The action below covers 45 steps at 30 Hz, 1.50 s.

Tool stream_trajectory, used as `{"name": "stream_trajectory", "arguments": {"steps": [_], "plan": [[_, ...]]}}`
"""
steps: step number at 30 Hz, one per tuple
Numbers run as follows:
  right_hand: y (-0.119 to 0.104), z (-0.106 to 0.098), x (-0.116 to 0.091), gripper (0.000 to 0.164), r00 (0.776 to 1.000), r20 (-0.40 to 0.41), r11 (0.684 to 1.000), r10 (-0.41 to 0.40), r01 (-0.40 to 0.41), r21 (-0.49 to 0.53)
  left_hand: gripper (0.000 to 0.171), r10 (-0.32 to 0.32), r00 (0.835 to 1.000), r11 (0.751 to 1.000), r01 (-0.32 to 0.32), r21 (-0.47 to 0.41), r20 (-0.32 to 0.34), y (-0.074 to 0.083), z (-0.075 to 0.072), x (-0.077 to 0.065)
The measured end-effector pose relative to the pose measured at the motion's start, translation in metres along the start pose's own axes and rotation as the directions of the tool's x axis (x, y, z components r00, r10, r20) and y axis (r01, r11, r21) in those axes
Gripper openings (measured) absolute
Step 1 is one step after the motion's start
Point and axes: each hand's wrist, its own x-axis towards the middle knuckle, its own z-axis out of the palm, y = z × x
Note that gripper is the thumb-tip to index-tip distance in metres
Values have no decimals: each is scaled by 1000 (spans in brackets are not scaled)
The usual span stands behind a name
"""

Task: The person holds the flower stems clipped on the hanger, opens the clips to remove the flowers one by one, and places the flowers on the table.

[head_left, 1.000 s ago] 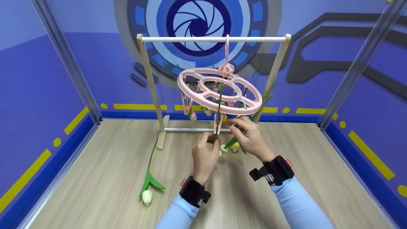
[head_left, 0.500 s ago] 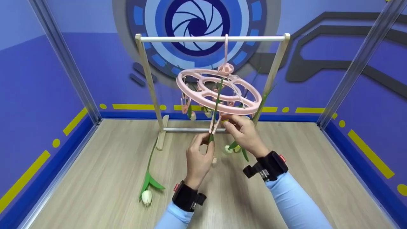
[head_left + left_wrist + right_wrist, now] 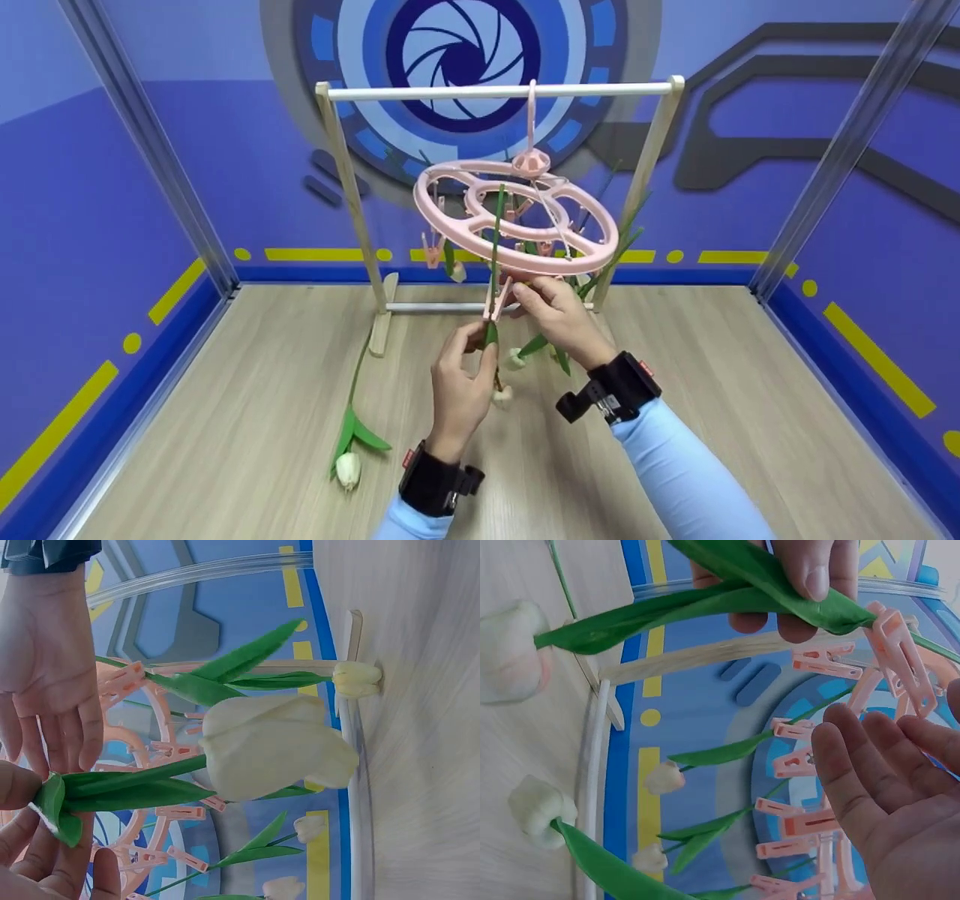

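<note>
My left hand [image 3: 461, 382] pinches the green leaves and stem of a white tulip [image 3: 262, 746], which hangs flower down. Its stem rises in front of a round pink clip hanger [image 3: 517, 262]. A pink clothespin [image 3: 901, 660] sits on that stem, just above the left fingers. My right hand [image 3: 562, 319] is beside the clothespin; in the right wrist view its fingers [image 3: 855, 772] lie relaxed, with tips close to the clothespin's handle ends. Part of the right thumb is cut off by the frame edge there.
The hanger hooks over the white bar [image 3: 450, 93] of a wooden-sided rack [image 3: 352, 172]. Several tulips hang upside down from its other clips, such as a white tulip [image 3: 356, 680]. Another white tulip [image 3: 349, 471] lies on the table at left. Patterned walls enclose the table.
Both hands have shifted left, bringing the tulip and clothespin along. The right fingers have come closer to the clothespin. Tulips behind the hands have swung a little.
</note>
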Motion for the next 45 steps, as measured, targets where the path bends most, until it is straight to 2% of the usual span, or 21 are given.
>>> {"name": "stream_trajectory", "arguments": {"steps": [3, 13, 20, 25, 32, 38, 45], "plan": [[0, 3, 4, 37, 1000, 14, 1000, 1, -2, 23, 27, 8, 1000, 1000, -8, -5, 3, -1, -2, -1], [2, 4, 8, 37, 999, 51, 999, -1, 3, -42, 26, 22, 999, 1000, -22, 12, -26, -6, -9, 2], [4, 1, 6, 32, 999, 52, 996, -14, 19, -87, 27, 4, 999, 1000, -5, -14, -31, -9, -13, 5], [4, -1, 5, 30, 998, 58, 992, -32, 39, -118, 23, -14, 999, 1000, 14, -2, -35, -10, -16, 5], [2, -3, 2, 26, 998, 50, 995, -24, 29, -99, 25, -43, 999, 999, 43, -6, -30, -11, -19, 8], [3, -4, 1, 21, 998, 59, 997, -18, 23, -71, 19, -36, 999, 999, 36, 16, -37, -12, -22, 7], [3, -6, -1, 20, 998, 69, 996, -10, 17, -88, 16, -18, 998, 999, 20, 34, -62, -14, -25, 9]]}}
